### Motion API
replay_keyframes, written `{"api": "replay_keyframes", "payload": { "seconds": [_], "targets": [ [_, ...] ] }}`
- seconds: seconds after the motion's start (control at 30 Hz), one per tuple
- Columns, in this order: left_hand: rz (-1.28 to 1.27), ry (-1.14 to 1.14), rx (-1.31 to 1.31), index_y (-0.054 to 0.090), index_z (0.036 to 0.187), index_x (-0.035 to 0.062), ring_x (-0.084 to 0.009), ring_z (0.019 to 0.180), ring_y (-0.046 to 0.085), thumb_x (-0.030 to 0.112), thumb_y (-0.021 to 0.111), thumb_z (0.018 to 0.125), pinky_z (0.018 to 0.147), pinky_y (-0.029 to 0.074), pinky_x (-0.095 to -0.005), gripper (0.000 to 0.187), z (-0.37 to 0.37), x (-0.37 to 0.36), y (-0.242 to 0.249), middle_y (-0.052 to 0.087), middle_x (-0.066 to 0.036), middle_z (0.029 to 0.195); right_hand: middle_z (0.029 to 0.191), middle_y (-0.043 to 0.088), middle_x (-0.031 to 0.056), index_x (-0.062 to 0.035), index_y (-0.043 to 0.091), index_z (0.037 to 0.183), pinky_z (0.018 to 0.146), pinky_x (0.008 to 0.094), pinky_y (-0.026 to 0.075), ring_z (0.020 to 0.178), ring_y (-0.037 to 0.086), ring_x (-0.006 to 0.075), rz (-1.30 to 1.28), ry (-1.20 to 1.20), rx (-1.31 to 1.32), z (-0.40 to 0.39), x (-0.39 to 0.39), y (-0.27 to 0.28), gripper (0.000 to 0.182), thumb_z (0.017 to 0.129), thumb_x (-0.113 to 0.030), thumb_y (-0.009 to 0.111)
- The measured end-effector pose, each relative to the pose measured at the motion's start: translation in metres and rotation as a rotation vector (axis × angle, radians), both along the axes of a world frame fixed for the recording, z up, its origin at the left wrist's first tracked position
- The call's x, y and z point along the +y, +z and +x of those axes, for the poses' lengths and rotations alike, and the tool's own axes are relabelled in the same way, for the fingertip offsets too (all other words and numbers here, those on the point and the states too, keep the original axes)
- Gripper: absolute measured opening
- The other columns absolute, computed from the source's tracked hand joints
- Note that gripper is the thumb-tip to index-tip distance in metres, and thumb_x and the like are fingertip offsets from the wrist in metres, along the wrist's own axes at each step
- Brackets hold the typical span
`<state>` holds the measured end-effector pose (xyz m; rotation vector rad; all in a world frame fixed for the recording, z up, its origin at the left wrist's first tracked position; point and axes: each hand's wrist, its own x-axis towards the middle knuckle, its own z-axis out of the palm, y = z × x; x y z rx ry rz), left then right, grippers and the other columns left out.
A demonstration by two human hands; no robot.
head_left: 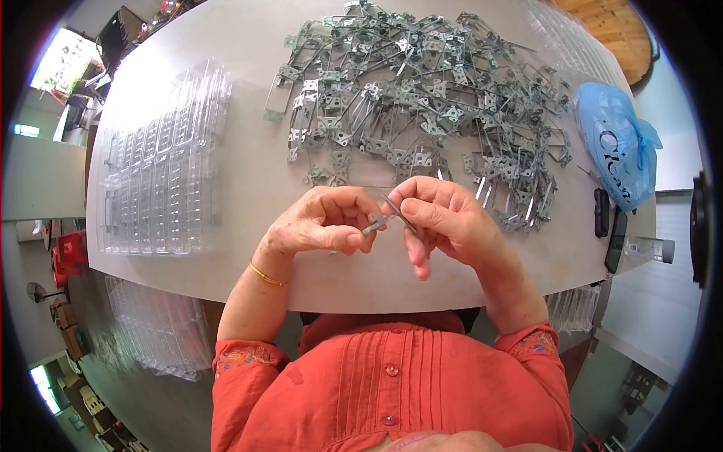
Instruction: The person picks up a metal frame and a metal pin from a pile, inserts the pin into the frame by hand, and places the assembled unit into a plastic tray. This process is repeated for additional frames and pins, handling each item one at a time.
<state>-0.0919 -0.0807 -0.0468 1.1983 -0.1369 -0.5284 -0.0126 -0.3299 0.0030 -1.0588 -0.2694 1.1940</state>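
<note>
Close to the table's front edge, my left hand (pixel 329 220) is closed, with thumb and forefinger pinching a small metal bracket (pixel 372 224). Facing it, my right hand (pixel 446 220) holds a slim, pointed metal piece (pixel 400 214) between thumb and fingers, its lower fingers stretched down. The slim piece is right beside the bracket, and the two overlap in this view. I cannot tell whether they are joined. Beyond both hands spreads a large tangled heap of metal brackets with thin rods (pixel 422 98).
Clear plastic trays (pixel 162 166) lie on the left of the white table (pixel 248 169); more trays (pixel 580 41) are at the far right. A blue plastic bag (pixel 614 143), a dark phone-like object (pixel 616 241) and a clear bottle (pixel 649 249) sit at the right edge.
</note>
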Motion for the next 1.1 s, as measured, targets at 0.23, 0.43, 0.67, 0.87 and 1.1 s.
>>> {"api": "replay_keyframes", "payload": {
  "seconds": [0.23, 0.43, 0.67, 0.87, 1.1],
  "targets": [
    [0.029, -0.186, -0.011, 0.065, 0.111, -0.0041, -0.0153, 0.076, 0.067, 0.031, 0.086, 0.079, 0.065, 0.05, -0.0272, 0.052, -0.002, -0.007, -0.002, 0.071, -0.012, 0.088, 0.061, 0.056, -0.0009, -0.0034, 0.059, 0.101, 0.039, 0.0208, 0.035, 0.042, 0.05, 0.0053, -0.056, 0.135, -0.095, 0.003, -0.002, -0.004, 0.023, 0.106, -0.026, 0.058],
    [-0.053, -0.294, -0.003, 0.064, 0.112, -0.0065, -0.0172, 0.075, 0.069, 0.033, 0.084, 0.083, 0.064, 0.052, -0.0275, 0.053, -0.004, -0.015, 0.001, 0.072, -0.013, 0.088, 0.063, 0.056, -0.0012, -0.0058, 0.059, 0.102, 0.042, 0.0188, 0.034, 0.048, 0.048, 0.0037, -0.038, -0.227, -0.131, 0.003, 0.0, -0.014, 0.02, 0.105, -0.025, 0.059],
    [-0.337, 0.006, 0.072, 0.059, 0.119, -0.0099, -0.0277, 0.065, 0.071, 0.041, 0.065, 0.098, 0.055, 0.057, -0.0343, 0.055, -0.004, -0.014, -0.003, 0.071, -0.024, 0.089, 0.081, 0.071, 0.0133, -0.004, 0.053, 0.111, 0.051, 0.023, 0.049, 0.058, 0.062, 0.0108, 0.151, -0.564, -0.536, -0.012, 0.002, -0.009, 0.011, 0.107, -0.015, 0.055],
    [-0.381, -0.007, 0.071, 0.057, 0.123, -0.0106, -0.0308, 0.067, 0.073, 0.039, 0.061, 0.1, 0.056, 0.059, -0.0365, 0.054, -0.003, -0.015, -0.01, 0.071, -0.026, 0.09, 0.1, 0.072, 0.0152, 0.0, 0.053, 0.113, 0.06, 0.0238, 0.057, 0.066, 0.065, 0.0098, 0.27, -0.493, -0.853, -0.021, 0.005, -0.026, 0.017, 0.099, 0.008, 0.058],
    [-0.334, -0.023, 0.04, 0.057, 0.122, -0.0094, -0.028, 0.07, 0.074, 0.039, 0.063, 0.099, 0.057, 0.059, -0.0334, 0.053, -0.003, -0.014, -0.013, 0.072, -0.025, 0.092, 0.091, 0.072, 0.0139, -0.0001, 0.059, 0.112, 0.056, 0.0291, 0.057, 0.07, 0.072, 0.0191, 0.166, -0.524, -1.358, -0.018, 0.008, -0.033, 0.025, 0.091, 0.008, 0.068]
  ]
}}
